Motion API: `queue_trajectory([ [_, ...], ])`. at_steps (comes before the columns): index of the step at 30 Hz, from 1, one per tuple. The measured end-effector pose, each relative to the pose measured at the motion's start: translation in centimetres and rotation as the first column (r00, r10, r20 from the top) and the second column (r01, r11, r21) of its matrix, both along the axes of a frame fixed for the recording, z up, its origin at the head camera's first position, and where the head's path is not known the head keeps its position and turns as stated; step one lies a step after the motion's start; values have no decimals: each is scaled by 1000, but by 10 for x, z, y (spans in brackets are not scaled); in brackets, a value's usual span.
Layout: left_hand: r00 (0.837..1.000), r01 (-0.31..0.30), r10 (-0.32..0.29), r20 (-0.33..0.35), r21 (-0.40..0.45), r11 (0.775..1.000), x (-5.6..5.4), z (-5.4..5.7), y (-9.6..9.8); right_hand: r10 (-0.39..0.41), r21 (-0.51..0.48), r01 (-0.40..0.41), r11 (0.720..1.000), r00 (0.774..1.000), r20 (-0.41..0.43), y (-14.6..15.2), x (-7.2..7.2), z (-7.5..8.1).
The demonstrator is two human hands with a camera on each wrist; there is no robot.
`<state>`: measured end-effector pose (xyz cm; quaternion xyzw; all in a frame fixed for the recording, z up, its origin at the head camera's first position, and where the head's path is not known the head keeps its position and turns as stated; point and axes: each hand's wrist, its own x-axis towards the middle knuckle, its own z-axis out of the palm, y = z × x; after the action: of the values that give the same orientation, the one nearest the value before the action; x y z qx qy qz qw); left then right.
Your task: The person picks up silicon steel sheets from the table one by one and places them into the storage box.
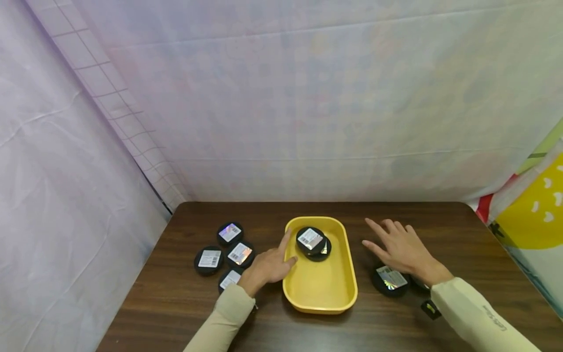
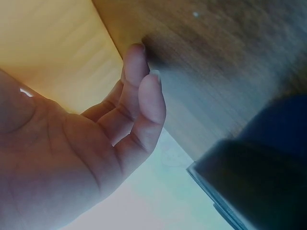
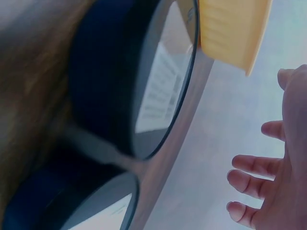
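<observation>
My left hand [image 1: 273,264] is at the left rim of a yellow plastic tray [image 1: 318,288], its index finger stretched along the rim and its thumb overlapping the inside. In the left wrist view the other fingers [image 2: 152,100] bend loosely beside the tray's outer wall, gripping nothing. Two thick black round discs with labels [image 1: 310,239] lie overlapped in the tray's far half. Spread-fingered and holding nothing, my right hand [image 1: 402,249] hovers above a black labelled disc [image 1: 390,280] right of the tray. Another disc [image 3: 100,206] shows beside it, partly hidden under that hand in the head view.
Several more black labelled discs [image 1: 209,259] lie on the brown wooden table [image 1: 154,298] left of the tray, one partly behind the left wrist. A small dark object with a yellow-green mark [image 1: 430,309] sits near the right sleeve. Pale cloth [image 1: 308,107] hangs behind the table.
</observation>
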<state>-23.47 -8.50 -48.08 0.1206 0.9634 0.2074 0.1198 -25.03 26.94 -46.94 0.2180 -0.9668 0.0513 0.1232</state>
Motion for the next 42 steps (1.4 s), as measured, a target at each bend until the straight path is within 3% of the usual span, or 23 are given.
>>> queue_trajectory([
  [16, 1000, 13, -13, 0, 23, 1000, 0, 0, -1, -53, 26, 52, 998, 998, 35, 42, 20, -7],
  [42, 1000, 16, -16, 14, 46, 999, -2, 1, -2, 2, 27, -3, 1000, 999, 38, 92, 44, -42],
])
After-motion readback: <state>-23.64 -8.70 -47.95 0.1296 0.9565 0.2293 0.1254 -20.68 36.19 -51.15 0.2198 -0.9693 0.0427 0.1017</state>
